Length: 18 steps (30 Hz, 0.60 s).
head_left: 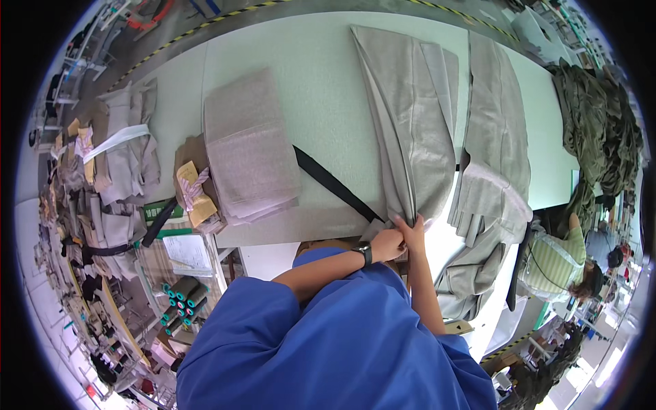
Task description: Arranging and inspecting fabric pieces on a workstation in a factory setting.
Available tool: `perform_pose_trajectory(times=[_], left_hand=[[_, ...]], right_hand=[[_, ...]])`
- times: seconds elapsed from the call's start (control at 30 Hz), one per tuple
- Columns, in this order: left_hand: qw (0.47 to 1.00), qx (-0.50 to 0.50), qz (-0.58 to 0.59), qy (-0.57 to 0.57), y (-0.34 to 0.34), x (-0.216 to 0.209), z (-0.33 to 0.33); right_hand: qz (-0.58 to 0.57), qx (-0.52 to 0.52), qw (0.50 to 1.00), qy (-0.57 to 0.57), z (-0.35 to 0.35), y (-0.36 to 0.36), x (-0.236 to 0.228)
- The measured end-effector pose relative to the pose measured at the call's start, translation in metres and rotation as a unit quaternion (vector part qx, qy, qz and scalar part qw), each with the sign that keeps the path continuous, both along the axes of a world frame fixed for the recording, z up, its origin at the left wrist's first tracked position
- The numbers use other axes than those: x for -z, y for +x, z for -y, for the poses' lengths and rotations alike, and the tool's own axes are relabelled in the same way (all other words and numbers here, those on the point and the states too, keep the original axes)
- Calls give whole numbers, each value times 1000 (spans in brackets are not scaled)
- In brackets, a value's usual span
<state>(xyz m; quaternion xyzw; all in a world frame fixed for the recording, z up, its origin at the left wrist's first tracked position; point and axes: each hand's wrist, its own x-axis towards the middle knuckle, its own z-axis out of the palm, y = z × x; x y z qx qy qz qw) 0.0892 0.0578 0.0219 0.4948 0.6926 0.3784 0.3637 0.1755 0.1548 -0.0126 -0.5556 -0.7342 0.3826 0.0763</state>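
Note:
A long grey-beige garment piece (413,116), which looks like folded trouser legs, stretches away from me over the pale green table. My right hand (413,236) pinches its gathered near end, fingers closed on the cloth. Pressed against that hand is my left hand (388,244), also closed at the same end, with a dark watch on its wrist. The exact grip of the left fingers is partly hidden. A black strap (335,188) runs over the table and ends beside the left hand.
A stack of folded beige cloth (249,143) lies left on the table (328,82). More grey-beige garments (497,116) drape over the right side. Thread cones (183,301) stand lower left. Dark olive cloth (598,123) is heaped far right, near another person (557,263).

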Motion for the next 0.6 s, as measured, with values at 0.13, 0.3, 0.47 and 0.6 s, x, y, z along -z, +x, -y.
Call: perform_pose_trajectory(times=[0.13,0.3,0.47,0.6], left_hand=[[963,16,269,0,-36,15,8],[869,-314,374,-80,-152,25,-40],[718,-385,580,-18,-247,47,-118],[750,-462,472,-31,-293,54,-157]], right_hand=[[16,24,993,-110,-12,-9,-11],[-194,64,975,-89,22,6,-69],[6,-97,995,-25,50,19,-140],[-25,-29,999,0,55,29,-169]])
